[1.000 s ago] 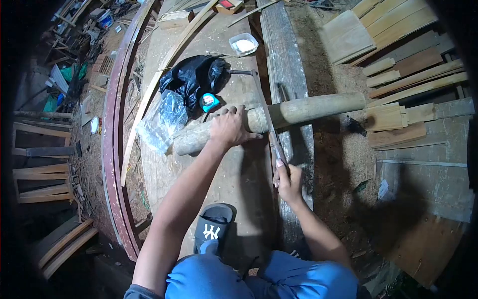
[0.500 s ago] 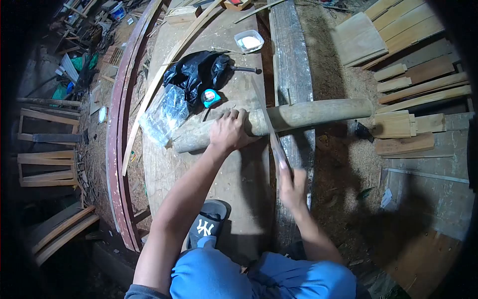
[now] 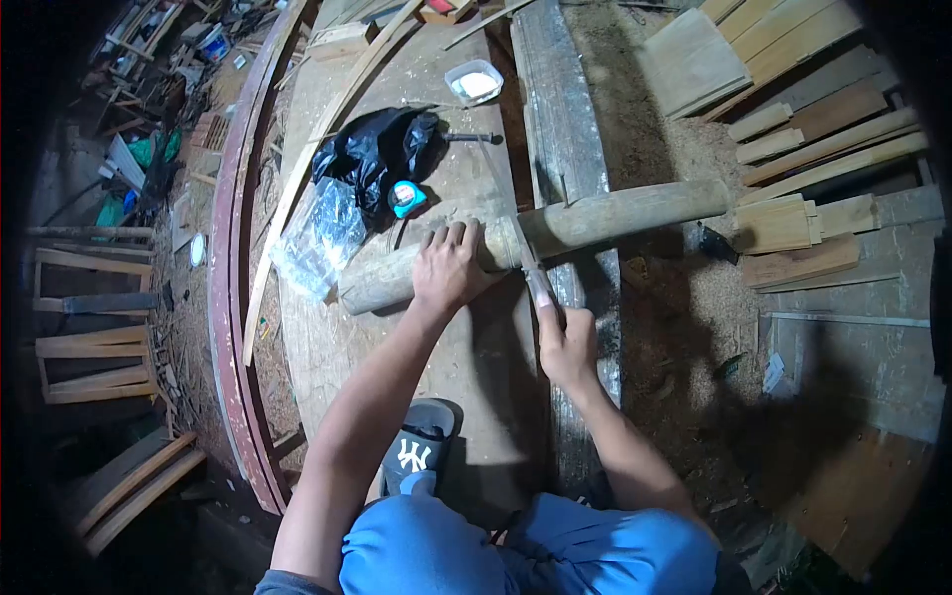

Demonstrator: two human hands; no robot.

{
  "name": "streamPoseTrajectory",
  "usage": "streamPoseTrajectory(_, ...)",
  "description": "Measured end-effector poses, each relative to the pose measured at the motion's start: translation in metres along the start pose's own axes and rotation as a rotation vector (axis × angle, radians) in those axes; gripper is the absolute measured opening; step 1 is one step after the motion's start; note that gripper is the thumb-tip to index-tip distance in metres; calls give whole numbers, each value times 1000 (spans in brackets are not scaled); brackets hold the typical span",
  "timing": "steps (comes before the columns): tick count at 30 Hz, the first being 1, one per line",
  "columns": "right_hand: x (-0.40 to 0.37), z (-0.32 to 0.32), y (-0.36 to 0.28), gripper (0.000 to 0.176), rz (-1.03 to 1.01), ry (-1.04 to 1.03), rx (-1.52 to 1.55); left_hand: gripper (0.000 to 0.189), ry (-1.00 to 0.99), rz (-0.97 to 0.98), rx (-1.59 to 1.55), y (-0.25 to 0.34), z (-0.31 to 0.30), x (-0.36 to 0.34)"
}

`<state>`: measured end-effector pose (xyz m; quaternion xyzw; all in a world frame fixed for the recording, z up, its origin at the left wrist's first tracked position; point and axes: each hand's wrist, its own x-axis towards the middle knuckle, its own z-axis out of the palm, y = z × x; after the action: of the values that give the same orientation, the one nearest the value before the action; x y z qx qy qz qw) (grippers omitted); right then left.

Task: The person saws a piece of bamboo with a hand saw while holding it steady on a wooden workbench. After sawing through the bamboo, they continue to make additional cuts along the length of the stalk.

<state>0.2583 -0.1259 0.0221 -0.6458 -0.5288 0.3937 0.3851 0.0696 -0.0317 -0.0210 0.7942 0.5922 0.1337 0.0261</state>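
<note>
A thick bamboo pole lies across the wooden boards, its left end near a clear plastic bag. My left hand is wrapped over the pole, left of the saw. In my right hand is the handle of a handsaw, whose blade crosses the pole at a joint and points away from me. Both hands have their fingers closed. Beyond the left hand are a teal tape measure and a black plastic bag.
A clear tub with white contents sits farther up the board. On the left runs a long reddish beam. Wood pieces lie stacked at right. A nail stands up beside the pole. My sandalled foot is on the board.
My right hand and the saw have moved back toward me, with less blade beyond the pole. My left hand stays on the pole. The whole view has shifted slightly.
</note>
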Motion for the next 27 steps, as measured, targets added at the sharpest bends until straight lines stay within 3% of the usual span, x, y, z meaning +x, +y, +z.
streamPoseTrajectory(2, -4, 5, 7, 53, 6, -43, -40, 89, -15, -2, -2, -2, -5, 3)
streamPoseTrajectory(4, -10, 13, 9, 55, -100, 115, 40, 93, -235, -91, 29, 1, -16, 9)
streamPoseTrajectory(5, -14, 10, 11, 55, 8, 19, 22, 91, -376, -94, -11, -5, -23, 17)
streamPoseTrajectory(8, -15, 9, 24, 62, 29, -11, 66, 86, -466, -77, 7, -8, -29, 23)
streamPoseTrajectory(15, -84, -24, 30, 54, 112, -52, 106, 78, -379, -55, -23, -10, -23, 14)
streamPoseTrajectory(18, -53, -12, 35, 62, -24, -31, 40, 79, -330, -20, -18, -14, -11, 10)
streamPoseTrajectory(20, -17, 1, 15, 63, -22, 9, -85, 78, -335, -37, -26, -9, -17, 9)
streamPoseTrajectory(23, -14, 5, 21, 63, 19, -2, 4, 77, -370, -56, -32, -7, -24, 12)
streamPoseTrajectory(26, -68, -7, 28, 63, -72, 32, 82, 76, -400, -57, -35, -6, -28, 15)
streamPoseTrajectory(27, -85, -16, 34, 52, -13, 6, 44, 75, -412, -57, -32, -8, -28, 14)
